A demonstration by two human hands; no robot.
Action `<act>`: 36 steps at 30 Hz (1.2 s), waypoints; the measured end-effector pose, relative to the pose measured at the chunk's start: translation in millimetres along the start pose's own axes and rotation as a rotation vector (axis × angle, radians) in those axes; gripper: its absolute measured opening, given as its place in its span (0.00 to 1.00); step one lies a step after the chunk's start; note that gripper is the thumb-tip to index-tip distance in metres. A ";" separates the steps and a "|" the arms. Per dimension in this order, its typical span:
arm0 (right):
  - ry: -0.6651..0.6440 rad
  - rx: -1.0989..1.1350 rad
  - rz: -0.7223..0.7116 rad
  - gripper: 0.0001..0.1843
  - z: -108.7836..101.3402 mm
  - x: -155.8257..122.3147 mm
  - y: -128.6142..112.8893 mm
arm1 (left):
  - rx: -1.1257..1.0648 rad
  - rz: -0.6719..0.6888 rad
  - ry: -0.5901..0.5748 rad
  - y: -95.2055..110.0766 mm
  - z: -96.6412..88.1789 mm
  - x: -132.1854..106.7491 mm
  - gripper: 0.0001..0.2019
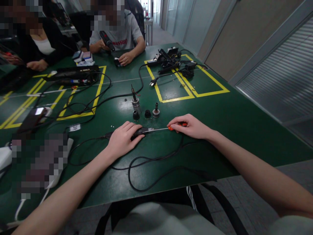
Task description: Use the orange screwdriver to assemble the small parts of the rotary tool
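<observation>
My left hand is wrapped over a black corded handle, which looks like a soldering iron's, lying on the green table. Its metal end points right. With closed fingers, my right hand grips a screwdriver with a red and black handle. The thin shaft reaches left to the handle's metal end; whether it sits inside cannot be made out. Just beyond stand a metal cylinder with a pointed tip, a small black collar, a black cap and a round metal part with a stem.
Black cable loops across the near table. A pile of black corded devices lies within yellow tape at the back. A power strip is at left. Across the table, one person holds a power drill; another sits farther left.
</observation>
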State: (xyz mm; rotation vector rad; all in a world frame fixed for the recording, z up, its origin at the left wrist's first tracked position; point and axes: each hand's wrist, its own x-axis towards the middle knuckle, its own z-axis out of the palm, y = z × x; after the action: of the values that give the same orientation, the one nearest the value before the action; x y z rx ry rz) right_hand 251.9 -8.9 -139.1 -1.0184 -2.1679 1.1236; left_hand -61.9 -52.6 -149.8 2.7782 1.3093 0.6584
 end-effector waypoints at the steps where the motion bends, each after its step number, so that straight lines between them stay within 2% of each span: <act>1: 0.008 0.007 0.004 0.17 0.1 0.0 0.2 | 0.000 0.001 -0.001 -0.2 0.1 0.0 0.17; 7: 0.030 0.049 -0.005 0.17 1.8 0.8 4.2 | -0.002 -0.003 -0.010 -1.5 1.4 0.1 0.16; 11: 0.006 -0.011 -0.041 0.16 1.5 1.2 4.7 | 0.000 -0.003 -0.005 -1.6 1.9 -0.1 0.16; 16: -0.020 -0.057 -0.033 0.20 0.0 1.2 3.2 | 0.000 0.002 0.004 -1.5 1.4 -0.5 0.17; 26: -0.006 -0.018 -0.026 0.19 1.6 -1.3 2.1 | -0.001 0.008 0.001 -1.6 1.7 -0.6 0.17; 32: 0.007 -0.063 -0.079 0.16 1.7 -0.5 2.0 | 0.000 0.014 0.007 -3.0 2.5 -1.7 0.18; 36: -0.044 -0.092 -0.052 0.20 0.3 0.7 2.7 | 0.001 0.023 0.017 -3.4 4.2 -2.5 0.17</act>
State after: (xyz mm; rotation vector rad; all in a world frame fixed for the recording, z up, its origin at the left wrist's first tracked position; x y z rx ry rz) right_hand 252.4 -7.5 -141.5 -0.9792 -2.2859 1.0406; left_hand -64.3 -51.5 -155.1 2.7983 1.2831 0.6841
